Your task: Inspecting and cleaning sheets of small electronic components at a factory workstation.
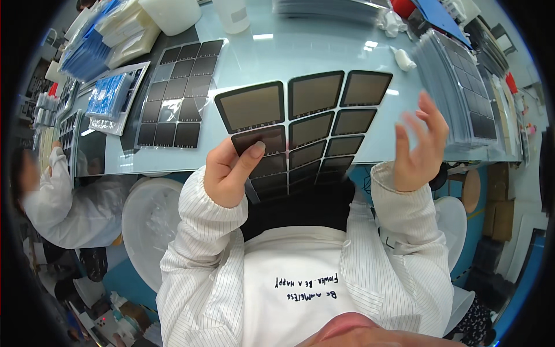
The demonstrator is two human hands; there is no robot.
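My left hand (pixel 234 173) grips a clear sheet of dark rectangular panels (pixel 312 130) by its left edge, thumb on top. The sheet is tilted, its far end over the table and its near end hanging below the table edge toward my lap. To the right of the sheet, my right hand (pixel 421 144) is raised with nothing in it. Its fingers are apart and partly blurred, and it does not touch the sheet. On the table to the left lies a similar panel sheet (pixel 180 92), flat on a dark surface.
A tall stack of similar sheets (pixel 457 87) stands at the right of the glass-topped table (pixel 260 63). A small white bottle (pixel 403 59) lies near it. Blue-wrapped packs (pixel 110 95) and piled sheets sit at the left. Another person's sleeve (pixel 55 191) shows at the far left.
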